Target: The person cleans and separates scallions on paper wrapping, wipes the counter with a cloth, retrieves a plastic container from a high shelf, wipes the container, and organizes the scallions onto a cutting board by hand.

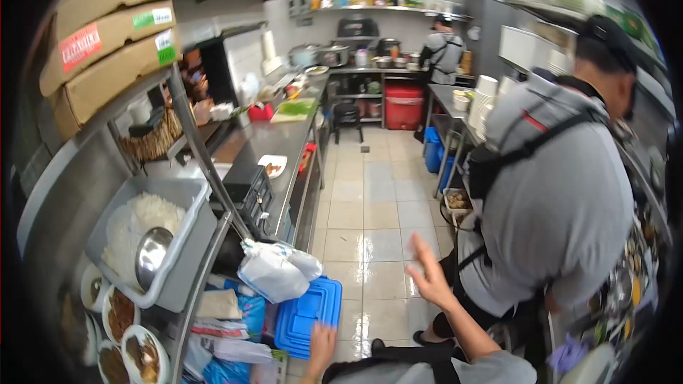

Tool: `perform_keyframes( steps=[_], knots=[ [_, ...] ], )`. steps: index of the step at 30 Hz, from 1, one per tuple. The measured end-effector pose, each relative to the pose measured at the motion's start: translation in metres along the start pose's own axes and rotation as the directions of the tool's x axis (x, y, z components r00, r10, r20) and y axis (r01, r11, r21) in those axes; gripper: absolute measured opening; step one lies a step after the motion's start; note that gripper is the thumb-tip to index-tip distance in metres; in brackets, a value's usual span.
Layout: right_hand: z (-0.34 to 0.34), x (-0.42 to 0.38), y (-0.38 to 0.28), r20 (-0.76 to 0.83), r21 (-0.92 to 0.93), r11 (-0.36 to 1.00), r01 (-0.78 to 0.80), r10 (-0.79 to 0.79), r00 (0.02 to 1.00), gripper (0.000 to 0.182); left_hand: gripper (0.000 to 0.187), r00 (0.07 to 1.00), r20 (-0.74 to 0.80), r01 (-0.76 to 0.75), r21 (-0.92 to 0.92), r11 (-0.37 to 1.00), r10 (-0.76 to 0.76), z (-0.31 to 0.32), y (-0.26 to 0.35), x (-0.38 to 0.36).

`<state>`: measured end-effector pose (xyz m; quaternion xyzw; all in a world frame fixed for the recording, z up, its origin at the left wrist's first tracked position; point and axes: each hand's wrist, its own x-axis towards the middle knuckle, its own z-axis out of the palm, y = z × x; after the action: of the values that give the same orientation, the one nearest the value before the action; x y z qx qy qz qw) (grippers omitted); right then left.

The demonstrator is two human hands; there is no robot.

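My right hand is raised over the tiled floor with its fingers stretched out and holds nothing. It is closest to the grey-shirted back of a person on the right. My left hand hangs low near my body, its fingers smeared by motion. In this view it overlaps the lower right edge of a blue plastic lid. A white plastic bag sits just above that lid, beside the steel rack.
On the left rack stand a grey tub of rice with a metal bowl and several bowls of food. Cardboard boxes are stacked above. A steel counter runs along the left. Another person stands at the back near a red bin.
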<state>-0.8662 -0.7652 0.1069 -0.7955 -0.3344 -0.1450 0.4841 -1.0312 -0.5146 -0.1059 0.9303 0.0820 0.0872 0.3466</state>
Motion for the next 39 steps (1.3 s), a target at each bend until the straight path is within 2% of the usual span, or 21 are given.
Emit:
perform_keyframes(
  steps=[2, 3, 4, 5, 6, 9, 10, 12, 14, 15, 17, 18, 19, 22, 24, 26, 29, 32, 34, 36, 39],
  knots=[
    [-0.027, 0.053, -0.024, -0.202, -0.116, 0.981, 0.156, -0.177, 0.963, 0.062, 0.028, 0.945, -0.174, -0.312, -0.219, 0.924, 0.278, 0.001, 0.023, 0.102],
    [-0.003, 0.061, -0.006, -0.215, -0.11, 0.968, 0.227, -0.247, 0.945, 0.062, 0.031, 0.997, 0.068, 0.011, -0.604, 0.797, 0.038, -0.017, 0.059, 0.148],
    [0.037, 0.059, 0.02, -0.226, -0.105, 0.95, 0.294, -0.311, 0.923, 0.062, 0.045, 0.946, 0.314, 0.319, -0.862, 0.394, -0.077, -0.044, 0.103, 0.183],
    [0.07, 0.064, 0.047, -0.236, -0.101, 0.927, 0.361, -0.375, 0.896, 0.063, 0.051, 0.955, 0.287, 0.272, -0.949, 0.159, 0.077, -0.047, 0.125, 0.221],
    [0.095, 0.085, 0.073, -0.135, -0.051, 0.962, 0.267, -0.271, 0.953, 0.067, 0.058, 0.952, 0.21, 0.233, -0.969, -0.083, 0.221, -0.051, 0.14, 0.254],
    [0.16, 0.179, 0.139, 0.161, 0.02, 0.999, -0.034, 0.03, 0.987, 0.08, 0.067, 0.998, 0.051, 0.054, -0.993, -0.106, 0.034, -0.109, 0.178, 0.311],
    [0.168, 0.203, 0.155, 0.177, 0.318, 0.894, -0.316, 0.271, 0.946, 0.076, 0.068, 0.994, -0.045, -0.022, -0.975, -0.222, 0.099, -0.135, 0.18, 0.319],
    [0.188, 0.218, 0.182, 0.43, 0.705, 0.208, -0.678, 0.634, 0.642, 0.07, 0.069, 0.928, -0.168, -0.007, -0.9, -0.436, 0.332, -0.134, 0.158, 0.343],
    [0.204, 0.247, 0.173, 0.658, 0.668, 0.13, -0.732, 0.355, 0.664, 0.072, 0.069, 0.713, -0.322, 0.159, -0.791, -0.592, 0.622, -0.082, 0.092, 0.387],
    [0.195, 0.268, 0.142, 0.739, 0.627, 0.103, -0.772, 0.235, 0.632, 0.069, 0.068, 0.848, -0.176, 0.292, -0.633, -0.717, 0.5, -0.029, 0.028, 0.406],
    [0.168, 0.331, 0.108, 0.677, 0.726, 0.074, -0.684, 0.099, 0.73, 0.059, 0.065, 0.858, -0.243, 0.109, -0.774, -0.624, 0.452, -0.009, -0.012, 0.422],
    [0.146, 0.369, 0.115, 0.541, 0.833, 0.081, -0.547, 0.085, 0.837, 0.052, 0.062, 0.985, 0.013, 0.089, -0.893, -0.441, 0.172, -0.004, -0.024, 0.427],
    [0.129, 0.408, 0.134, 0.347, 0.921, 0.15, -0.359, 0.099, 0.933, 0.052, 0.059, 0.964, 0.187, 0.135, -0.956, -0.262, -0.187, 0.002, -0.038, 0.43],
    [0.071, 0.488, 0.192, -0.039, 0.979, 0.202, 0.006, 0.16, 0.986, 0.037, 0.052, 0.784, 0.588, 0.548, -0.806, -0.225, -0.196, 0.034, -0.092, 0.43],
    [0.054, 0.504, 0.248, -0.015, 0.998, 0.066, 0.008, 0.099, 0.995, 0.028, 0.051, 0.753, 0.651, 0.612, -0.747, -0.258, -0.098, 0.021, -0.086, 0.436],
    [0.061, 0.498, 0.312, 0.038, 0.973, 0.203, -0.109, 0.326, 0.945, 0.016, 0.052, 0.747, 0.665, 0.644, -0.728, -0.234, -0.011, 0.022, -0.083, 0.468],
    [0.103, 0.452, 0.425, 0.272, 0.873, 0.08, -0.48, 0.737, 0.618, 0.013, 0.053, 0.715, 0.697, 0.684, -0.714, -0.152, -0.054, 0.026, -0.086, 0.546],
    [0.065, 0.407, 0.572, 0.32, 0.904, -0.183, -0.386, 0.888, 0.329, 0.031, 0.057, 0.887, 0.413, 0.455, -0.861, 0.228, -0.208, -0.009, -0.071, 0.658],
    [0.011, 0.433, 0.596, -0.031, 0.901, 0.281, -0.33, 0.801, 0.598, 0.048, 0.058, 0.963, 0.114, 0.199, -0.911, 0.361, -0.243, -0.051, -0.053, 0.741],
    [-0.014, 0.514, 0.586, -0.423, 0.858, 0.476, -0.195, 0.868, 0.259, 0.056, 0.055, 0.95, -0.211, -0.076, -0.872, 0.483, -0.231, -0.09, -0.028, 0.816],
    [-0.011, 0.638, 0.613, -0.688, 0.675, 0.737, -0.039, 0.648, 0.326, 0.058, 0.055, 0.83, -0.47, -0.254, -0.798, 0.546, -0.3, -0.124, 0.007, 0.92]
  ],
)
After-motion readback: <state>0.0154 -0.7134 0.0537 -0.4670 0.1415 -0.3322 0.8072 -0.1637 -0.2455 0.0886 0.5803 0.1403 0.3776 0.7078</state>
